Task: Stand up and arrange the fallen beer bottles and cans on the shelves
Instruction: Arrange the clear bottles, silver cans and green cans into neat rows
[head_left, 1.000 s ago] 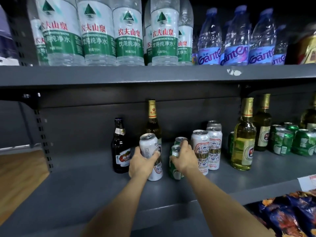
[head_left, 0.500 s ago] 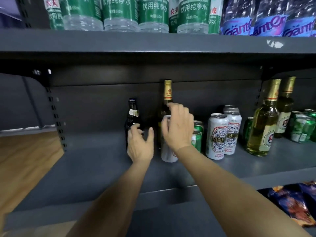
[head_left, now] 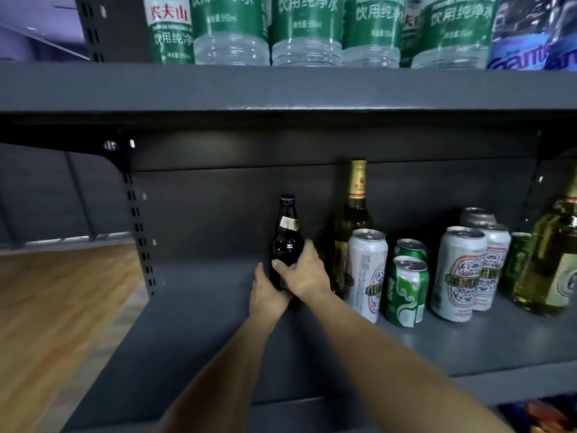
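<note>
A dark brown beer bottle (head_left: pixel 285 235) stands upright on the grey shelf (head_left: pixel 203 339). My right hand (head_left: pixel 307 271) grips its lower body from the right, thumb across the front. My left hand (head_left: pixel 268 296) holds the bottle's base from the left and below. Just right of it stand a tall gold-capped green bottle (head_left: pixel 356 214), a white can (head_left: pixel 367 270), two green cans (head_left: pixel 406 292), and two more white cans (head_left: pixel 459 273), all upright.
Large pale-green bottles (head_left: pixel 552 264) stand at the far right. The shelf above (head_left: pixel 281 85) carries rows of water bottles (head_left: pixel 231 29). Left of the dark bottle the shelf is bare up to the slotted upright (head_left: pixel 137 226); wooden floor (head_left: pixel 46 307) lies beyond.
My right hand left the white can and moved left onto the dark bottle. My left hand closed round the bottle's base. The camera moved closer and dropped lower.
</note>
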`<state>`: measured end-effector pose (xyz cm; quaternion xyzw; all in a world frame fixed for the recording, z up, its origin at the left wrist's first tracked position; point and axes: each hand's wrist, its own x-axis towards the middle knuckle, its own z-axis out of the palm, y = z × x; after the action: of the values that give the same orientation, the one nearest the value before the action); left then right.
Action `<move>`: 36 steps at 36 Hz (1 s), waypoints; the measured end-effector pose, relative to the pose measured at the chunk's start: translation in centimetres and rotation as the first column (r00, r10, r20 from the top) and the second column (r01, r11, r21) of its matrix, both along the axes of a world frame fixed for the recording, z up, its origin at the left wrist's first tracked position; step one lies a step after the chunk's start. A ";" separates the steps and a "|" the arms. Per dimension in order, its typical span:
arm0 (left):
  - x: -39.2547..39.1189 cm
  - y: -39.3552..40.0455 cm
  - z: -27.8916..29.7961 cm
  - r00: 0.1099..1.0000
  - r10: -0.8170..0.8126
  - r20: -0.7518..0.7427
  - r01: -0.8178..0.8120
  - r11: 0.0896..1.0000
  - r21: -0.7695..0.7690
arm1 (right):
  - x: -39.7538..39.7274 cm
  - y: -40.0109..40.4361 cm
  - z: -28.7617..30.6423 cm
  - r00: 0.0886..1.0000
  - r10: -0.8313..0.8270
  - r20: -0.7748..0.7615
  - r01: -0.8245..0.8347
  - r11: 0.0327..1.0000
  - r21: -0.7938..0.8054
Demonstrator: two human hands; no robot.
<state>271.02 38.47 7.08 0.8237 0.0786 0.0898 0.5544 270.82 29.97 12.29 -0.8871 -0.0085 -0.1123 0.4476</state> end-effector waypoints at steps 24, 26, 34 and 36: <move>-4.6 0.1 1.3 1.000 0.019 0.010 -0.020 0.997 0.080 | -3.7 1.6 3.4 0.985 -0.154 0.071 0.158 0.986 -0.048; -6.6 -0.5 1.8 0.999 0.021 0.045 -0.026 0.993 0.112 | -5.8 0.9 3.5 0.981 -0.167 0.101 0.171 0.985 -0.038; -16.9 -6.5 2.8 0.987 -0.027 0.156 0.005 0.990 0.140 | -17.1 -5.4 3.8 0.953 -0.205 0.223 0.219 0.975 -0.041; -19.6 -9.2 2.9 0.988 -0.052 0.149 0.031 0.990 0.137 | -20.1 -7.8 3.9 0.939 -0.236 0.249 0.263 0.961 -0.081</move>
<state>251.40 29.29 9.94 0.8512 0.0126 0.1457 0.5040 250.74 22.15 16.21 -0.8851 0.0444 -0.2727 0.3746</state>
